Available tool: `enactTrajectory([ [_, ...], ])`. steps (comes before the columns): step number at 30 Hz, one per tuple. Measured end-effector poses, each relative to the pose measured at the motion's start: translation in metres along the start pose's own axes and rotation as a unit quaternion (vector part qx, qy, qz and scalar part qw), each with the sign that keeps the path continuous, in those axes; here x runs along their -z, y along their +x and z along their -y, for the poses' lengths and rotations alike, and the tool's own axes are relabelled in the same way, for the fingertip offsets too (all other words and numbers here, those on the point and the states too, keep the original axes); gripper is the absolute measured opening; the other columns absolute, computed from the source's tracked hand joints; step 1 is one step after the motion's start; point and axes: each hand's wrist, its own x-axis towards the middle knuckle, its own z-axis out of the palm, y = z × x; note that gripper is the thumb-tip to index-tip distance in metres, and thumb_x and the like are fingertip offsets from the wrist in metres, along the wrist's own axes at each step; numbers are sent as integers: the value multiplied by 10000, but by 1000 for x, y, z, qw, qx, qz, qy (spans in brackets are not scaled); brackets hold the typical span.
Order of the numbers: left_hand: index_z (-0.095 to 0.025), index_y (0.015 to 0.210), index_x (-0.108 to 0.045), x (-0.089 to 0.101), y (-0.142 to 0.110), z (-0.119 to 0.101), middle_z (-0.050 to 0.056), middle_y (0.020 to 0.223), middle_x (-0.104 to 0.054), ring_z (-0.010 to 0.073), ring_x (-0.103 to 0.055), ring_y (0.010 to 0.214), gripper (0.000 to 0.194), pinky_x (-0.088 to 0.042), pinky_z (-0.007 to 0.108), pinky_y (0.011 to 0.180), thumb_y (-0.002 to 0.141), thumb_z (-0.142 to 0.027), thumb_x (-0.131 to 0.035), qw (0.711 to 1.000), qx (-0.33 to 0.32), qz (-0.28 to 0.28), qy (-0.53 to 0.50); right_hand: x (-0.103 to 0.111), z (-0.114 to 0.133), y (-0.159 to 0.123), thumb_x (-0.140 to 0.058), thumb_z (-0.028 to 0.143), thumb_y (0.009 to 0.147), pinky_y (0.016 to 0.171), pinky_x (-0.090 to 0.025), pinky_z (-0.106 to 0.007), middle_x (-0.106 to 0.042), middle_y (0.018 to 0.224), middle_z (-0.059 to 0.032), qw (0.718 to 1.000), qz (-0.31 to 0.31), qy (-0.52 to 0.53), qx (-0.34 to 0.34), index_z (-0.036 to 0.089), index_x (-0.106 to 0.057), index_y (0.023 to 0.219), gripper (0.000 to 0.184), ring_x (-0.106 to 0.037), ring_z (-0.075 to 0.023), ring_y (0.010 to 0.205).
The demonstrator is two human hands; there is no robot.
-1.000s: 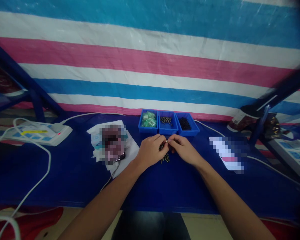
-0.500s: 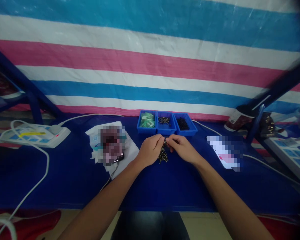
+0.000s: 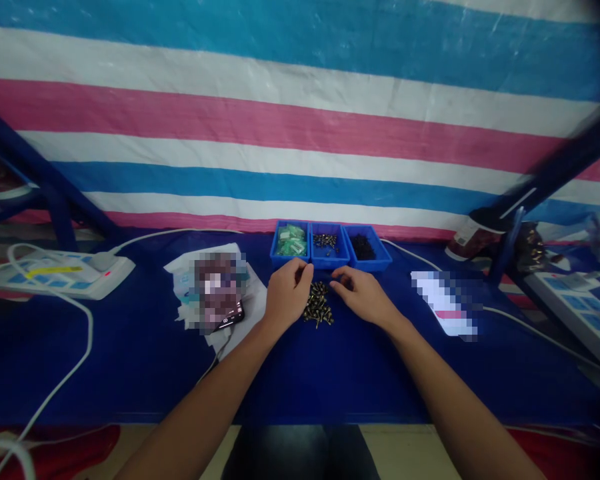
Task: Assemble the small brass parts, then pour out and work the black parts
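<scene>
A pile of small brass-and-dark metal pieces, somewhat screw-like (image 3: pixel 319 310), lies on the blue table between my hands. My left hand (image 3: pixel 289 291) is at the pile's left edge with fingers curled and the thumb near the index finger; whatever they may hold is too small to make out. To the right of the pile, my right hand (image 3: pixel 364 295) has its thumb and index fingertips slightly apart, and nothing shows between them. Just beyond stand three blue bins: one with green packets (image 3: pixel 291 239), one with small metal pieces (image 3: pixel 326 241), one with black small parts (image 3: pixel 363 247).
At left, a phone (image 3: pixel 226 321) rests on white paper and packaging (image 3: pixel 183 270). Another lit phone (image 3: pixel 450 320) lies at right with a white cable. Power strips (image 3: pixel 105 283) sit at both sides. A brown-and-white cup (image 3: pixel 473 237) stands near the striped sheet (image 3: pixel 300 133).
My hands, which met over the pile, have moved apart, the left one going left. More of the pile shows between them. The view has shifted slightly.
</scene>
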Motion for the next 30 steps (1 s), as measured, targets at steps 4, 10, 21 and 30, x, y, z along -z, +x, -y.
enactTrajectory([
  [4,-192,804,-588,-4,-1,2,-5,736,-621,143,-556,668,245,-403,277,671,946,-358,-477,1000,-6,8,2,-11,1,1,-521,282,930,796,-429,-333,-646,1105,-90,996,16,-76,47,230,-622,1228,318,-611,-228,980],
  [10,-196,819,-590,-7,-2,4,8,792,-641,150,-568,697,207,-424,285,706,933,-339,-494,1000,-16,17,8,-19,-2,3,-531,277,930,755,-428,-321,-648,1042,-79,994,29,-99,37,229,-673,1086,216,-621,-223,932],
  [21,-200,852,-608,-5,-3,0,9,814,-637,152,-570,727,211,-430,289,725,949,-340,-484,999,-19,29,12,-3,0,5,-648,301,847,707,-457,-305,-707,845,-32,984,-22,175,-6,195,-717,909,140,-626,-175,755],
  [30,-185,811,-602,-4,-3,-4,14,796,-626,153,-566,761,357,-405,286,728,1005,-359,-359,992,-38,104,-53,0,14,2,-745,339,761,527,-336,-265,-584,634,15,940,-66,334,-20,192,-741,920,217,-457,-116,555],
])
